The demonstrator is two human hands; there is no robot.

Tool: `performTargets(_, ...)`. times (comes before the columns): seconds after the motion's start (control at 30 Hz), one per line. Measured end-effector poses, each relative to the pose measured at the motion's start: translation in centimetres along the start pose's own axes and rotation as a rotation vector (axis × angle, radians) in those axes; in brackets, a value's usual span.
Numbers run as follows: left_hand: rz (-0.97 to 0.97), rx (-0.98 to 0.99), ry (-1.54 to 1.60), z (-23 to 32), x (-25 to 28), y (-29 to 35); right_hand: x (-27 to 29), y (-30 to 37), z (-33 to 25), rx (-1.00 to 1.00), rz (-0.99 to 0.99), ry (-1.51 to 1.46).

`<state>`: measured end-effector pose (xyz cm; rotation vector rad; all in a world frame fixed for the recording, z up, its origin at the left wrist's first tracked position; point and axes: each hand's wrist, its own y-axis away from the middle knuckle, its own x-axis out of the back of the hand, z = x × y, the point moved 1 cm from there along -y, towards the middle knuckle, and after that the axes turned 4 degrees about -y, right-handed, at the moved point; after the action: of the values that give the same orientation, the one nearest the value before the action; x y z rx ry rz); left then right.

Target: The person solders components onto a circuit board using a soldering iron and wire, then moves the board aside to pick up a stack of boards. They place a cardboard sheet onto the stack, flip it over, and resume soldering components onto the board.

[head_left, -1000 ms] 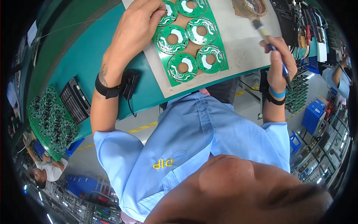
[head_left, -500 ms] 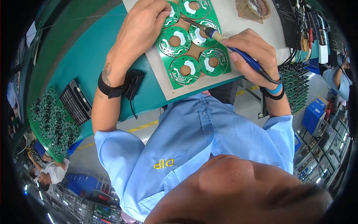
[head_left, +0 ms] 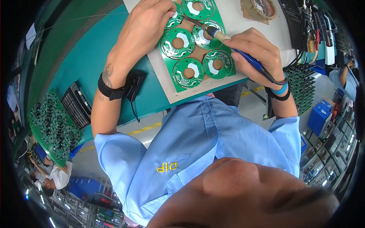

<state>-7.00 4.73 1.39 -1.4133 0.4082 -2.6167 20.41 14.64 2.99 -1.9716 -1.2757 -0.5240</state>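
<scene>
Head view, soldering iron (head_left: pixel 249 60) in right grip (head_left: pixel 261 52), green boards (head_left: pixel 188 47)

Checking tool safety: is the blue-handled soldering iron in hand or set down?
In hand: the right hand grips its blue handle.

Can't make out contact or gap at the tip of the soldering iron (head_left: pixel 220 36), too tiny. Missing some upper-left board (head_left: pixel 174 22) behind the left hand (head_left: pixel 146 24), plus the top of the upper-right board (head_left: pixel 198 15), cropped.

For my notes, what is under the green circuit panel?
A brown surface shows through holes in the green circuit panel; a pale board extends beyond it. The rest is covered.
</scene>
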Motion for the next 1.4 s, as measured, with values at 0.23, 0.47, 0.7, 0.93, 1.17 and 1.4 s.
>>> performTargets(0.23,0.150,-0.194,0.113,-1.6,-1.5,-0.5,-0.2,-0.2,-0.3,0.024,-0.007,0.016)
performTargets(0.47,0.103,0.101,-0.091,-1.1,1.2,0.2,-0.2,-0.1,-0.3,0.024,0.002,0.023)
performTargets(0.7,0.171,0.515,0.573,-3.1,0.6,1.0,-0.3,-0.1,-0.4,0.020,0.000,0.027)
performTargets(0.93,0.030,0.483,0.154,0.2,1.3,0.1,0.3,0.6,-0.7,-0.061,0.057,-0.015)
performTargets(1.17,0.050,0.176,0.099,-0.4,0.3,0.6,-0.1,0.6,-0.9,-0.249,0.161,-0.135)
performTargets(1.4,0.039,0.061,0.075,-0.5,0.2,0.4,-0.6,-0.1,-0.7,-0.004,0.074,-0.020)
